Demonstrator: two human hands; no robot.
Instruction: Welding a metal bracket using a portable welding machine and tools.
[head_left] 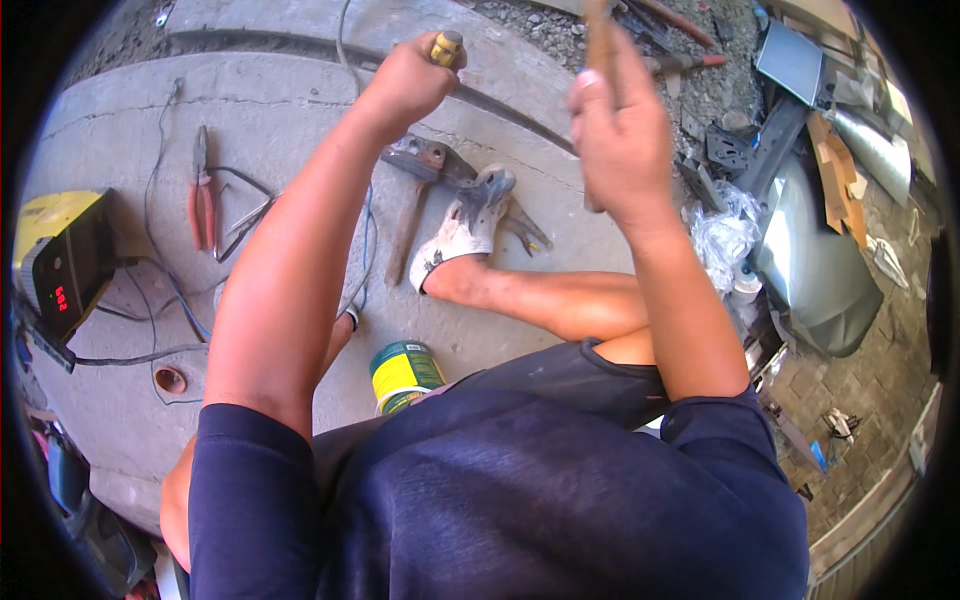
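Observation:
My left hand (412,88) is closed around a yellow-handled tool (446,46); the butt of its handle sticks out above the fist, and its working end is hidden. Raised at the right and smeared by motion, my right hand (628,135) grips a wooden handle (598,45). Whatever head that handle carries is out of the picture. Below and between the hands, a dark metal piece with holes (428,158) lies on the concrete by my white clog (465,225). A wooden shaft (406,235) extends from beneath it, and a forked metal tool (522,225) lies beyond the shoe.
Red-handled pliers (201,205) and an angled metal rod (240,235) lie to the left. A yellow-and-black machine (65,265) with a lit red display stands near trailing cables (140,358). By my leg is a yellow-and-green can (405,372). Scrap and crumpled plastic (722,232) crowd the right.

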